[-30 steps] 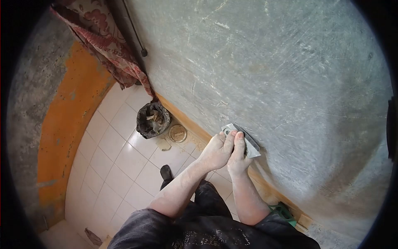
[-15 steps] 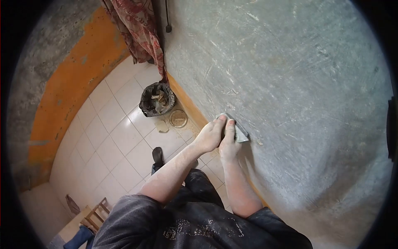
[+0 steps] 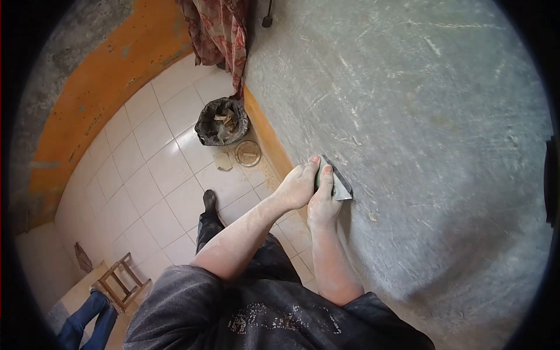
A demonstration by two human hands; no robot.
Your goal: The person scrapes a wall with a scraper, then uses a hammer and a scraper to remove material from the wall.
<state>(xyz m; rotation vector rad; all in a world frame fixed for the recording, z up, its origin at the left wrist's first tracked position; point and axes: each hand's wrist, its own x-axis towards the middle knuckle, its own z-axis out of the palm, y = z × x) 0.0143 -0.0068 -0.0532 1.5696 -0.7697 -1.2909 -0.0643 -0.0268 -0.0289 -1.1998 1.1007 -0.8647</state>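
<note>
Both my hands grip a pale, dusty scraper point(image 3: 343, 191) with a flat, dark-edged blade, whose edge lies at the grey wall point(image 3: 431, 128). My left hand point(image 3: 298, 184) wraps round its left side, thumb on top. Just to the right, my right hand point(image 3: 325, 198) is closed on it too, thumb pointing up along the tool. The two hands touch or nearly touch. Pale dust covers both hands and forearms. Scratches and light streaks mark the wall. The fingers beneath the tool are hidden.
A black-lined bin point(image 3: 221, 122) with scraps stands by the orange wall base point(image 3: 265, 125). Beside it are a round lid point(image 3: 248, 153) and a pale flat piece point(image 3: 222, 161). A patterned curtain point(image 3: 224, 35) hangs above. A wooden stool point(image 3: 121, 283) and blue trousers point(image 3: 87, 321) are lower left.
The view has shifted, so the bin and lid appear slightly higher and the stool shows more fully. The scraper has tilted, showing more of its dark edge; both hands keep their hold.
</note>
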